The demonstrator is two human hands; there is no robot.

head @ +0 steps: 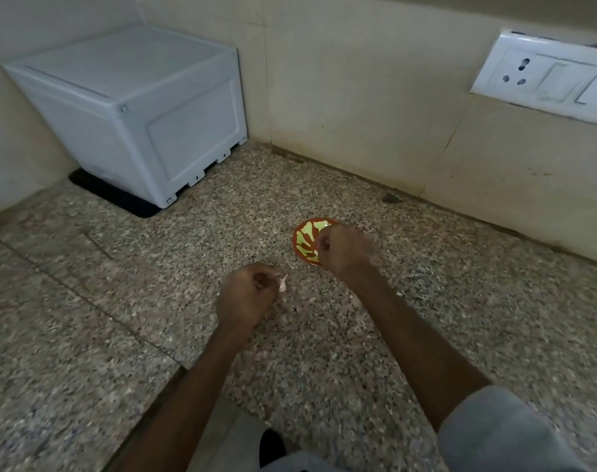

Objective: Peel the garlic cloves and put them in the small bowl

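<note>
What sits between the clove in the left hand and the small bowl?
Nothing visible on the counter between garlic clove and small bowl; only the right hand hangs over the bowl's right side.

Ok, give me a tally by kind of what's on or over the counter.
Small bowl: 1
Garlic piece: 1, pinched in left hand
White box: 1
Black mat: 1
Total: 4
</note>
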